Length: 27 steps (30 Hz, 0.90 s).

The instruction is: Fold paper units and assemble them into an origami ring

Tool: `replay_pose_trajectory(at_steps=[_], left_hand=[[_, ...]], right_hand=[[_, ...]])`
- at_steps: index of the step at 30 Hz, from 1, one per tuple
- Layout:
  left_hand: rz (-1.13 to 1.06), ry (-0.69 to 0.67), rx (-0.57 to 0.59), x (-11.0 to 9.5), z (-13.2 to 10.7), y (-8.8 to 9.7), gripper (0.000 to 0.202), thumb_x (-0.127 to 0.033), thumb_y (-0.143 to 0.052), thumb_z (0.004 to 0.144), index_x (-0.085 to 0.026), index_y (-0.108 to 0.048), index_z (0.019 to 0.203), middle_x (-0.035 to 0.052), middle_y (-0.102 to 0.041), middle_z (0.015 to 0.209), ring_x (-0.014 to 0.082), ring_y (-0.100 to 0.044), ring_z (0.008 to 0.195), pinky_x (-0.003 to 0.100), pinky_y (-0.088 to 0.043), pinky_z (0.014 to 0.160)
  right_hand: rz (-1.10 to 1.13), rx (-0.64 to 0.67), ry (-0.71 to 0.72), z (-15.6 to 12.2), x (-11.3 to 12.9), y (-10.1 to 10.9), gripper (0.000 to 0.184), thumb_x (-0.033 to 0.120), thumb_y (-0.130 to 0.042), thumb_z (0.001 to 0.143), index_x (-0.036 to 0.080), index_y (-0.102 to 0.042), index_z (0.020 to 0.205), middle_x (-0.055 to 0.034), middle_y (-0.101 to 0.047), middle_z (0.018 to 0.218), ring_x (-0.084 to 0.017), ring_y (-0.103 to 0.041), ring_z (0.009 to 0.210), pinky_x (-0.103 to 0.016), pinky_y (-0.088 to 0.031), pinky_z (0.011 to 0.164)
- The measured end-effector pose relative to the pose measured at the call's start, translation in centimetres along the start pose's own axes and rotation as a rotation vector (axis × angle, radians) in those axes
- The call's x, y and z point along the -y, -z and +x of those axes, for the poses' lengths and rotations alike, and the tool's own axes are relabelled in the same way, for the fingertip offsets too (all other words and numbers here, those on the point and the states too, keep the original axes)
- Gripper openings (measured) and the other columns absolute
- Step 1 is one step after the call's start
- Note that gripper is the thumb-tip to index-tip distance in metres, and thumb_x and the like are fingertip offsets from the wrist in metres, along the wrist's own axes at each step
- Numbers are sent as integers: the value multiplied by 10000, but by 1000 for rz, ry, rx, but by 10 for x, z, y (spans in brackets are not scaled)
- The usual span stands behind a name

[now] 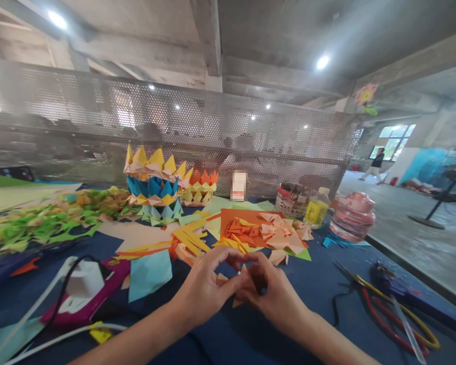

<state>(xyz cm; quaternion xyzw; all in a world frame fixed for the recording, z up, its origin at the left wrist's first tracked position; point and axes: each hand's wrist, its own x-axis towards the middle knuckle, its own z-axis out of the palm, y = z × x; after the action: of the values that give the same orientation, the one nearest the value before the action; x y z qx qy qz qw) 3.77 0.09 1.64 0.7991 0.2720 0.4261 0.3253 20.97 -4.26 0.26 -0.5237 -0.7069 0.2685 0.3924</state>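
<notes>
While left hand (211, 281) and right hand (273, 290) pinch paper (243, 278), fingers tightly curled, tabletop (315, 281) runs rightward to dark edge (403, 264).

The person's bare left forearm (144, 332) and right forearm (323, 332) slant inward from the bottom of the view, the left hand (207, 281) and right hand (275, 291) close together near the middle, their fingers (221, 255) arched and curled toward the thumbs (230, 288) in a pinch, tips almost meeting
</notes>
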Motion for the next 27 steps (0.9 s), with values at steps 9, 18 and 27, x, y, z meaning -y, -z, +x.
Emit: replay_pose_trajectory(at_steps=[9, 18, 27], left_hand=[[-108, 117, 82, 1, 1, -2, 56, -222, -617, 769, -170, -631, 782, 14, -629, 795, 153, -607, 769, 208, -498, 633], [-59, 177, 54, 3, 4, 1, 105, -237, -572, 793, -161, -595, 725, 7, -616, 720, 149, -582, 701, 225, -466, 618], [-26, 116, 112, 3, 1, -3, 62, -221, -649, 750, -174, -636, 789, 1, -643, 786, 143, -598, 769, 191, -474, 632]], right_hand=[[16, 64, 56, -4, 2, 1, 589, 95, -620, 725, 260, -378, 1236, 68, -620, 726, -108, -589, 628, -214, -448, 604], [-116, -104, 18, -3, 8, 15, 210, 368, -579, 843, 194, -630, 949, 15, -604, 709, -115, -508, 626, -218, -382, 555], [-168, 3, 81, -7, 4, 11, 141, 289, -567, 843, 170, -643, 846, 10, -595, 703, -111, -497, 634, -214, -397, 601]])
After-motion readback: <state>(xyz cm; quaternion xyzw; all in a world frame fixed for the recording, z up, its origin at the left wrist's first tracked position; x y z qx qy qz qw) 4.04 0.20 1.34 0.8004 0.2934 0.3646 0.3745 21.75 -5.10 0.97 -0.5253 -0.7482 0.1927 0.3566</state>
